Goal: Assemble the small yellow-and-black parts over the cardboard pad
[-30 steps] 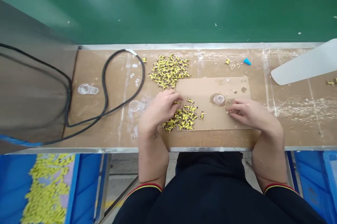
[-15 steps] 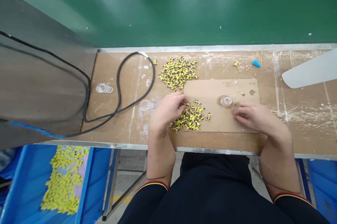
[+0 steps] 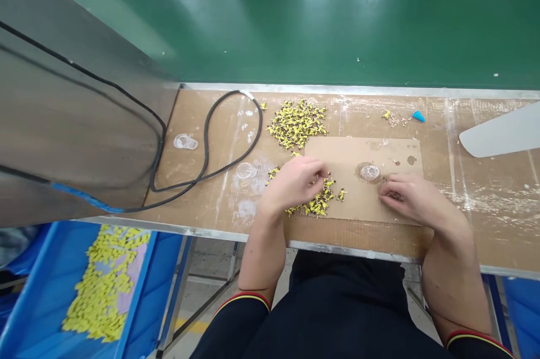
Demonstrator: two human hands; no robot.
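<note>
Left hand: the left hand [image 3: 293, 184] is held over the lower pile of small yellow-and-dark figures [image 3: 321, 205], centre of frame; fingers are curled toward the thumb; whether anything is pinched cannot be told.
Right hand: the right hand [image 3: 407, 196] is placed right of centre, by the small round clear plastic dish [image 3: 370, 172]; fingers are bent in; contents of the grasp cannot be made out.
Figures: the lower pile is partly covered by the left hand; one single yellow figure [image 3: 341, 194] is set apart just right of it; the upper pile of yellow-and-dark figures [image 3: 297, 122] is heaped above, upper centre.
Cardboard: the flat tan cardboard sheet [image 3: 346, 148] is laid under the dish and part of the lower pile.
Upper right: a small blue cone [image 3: 418, 116] is seen beside pale bits [image 3: 396, 120]; a white rounded panel [image 3: 506, 134] is cut off by the frame edge.
Left side: a looped black cable [image 3: 206, 148] is laid on the table; two clear plastic pieces [image 3: 185, 142] are seen near it.
Lower left: a blue plastic bin [image 3: 143, 286] is part-filled with yellow pieces [image 3: 99, 286].
</note>
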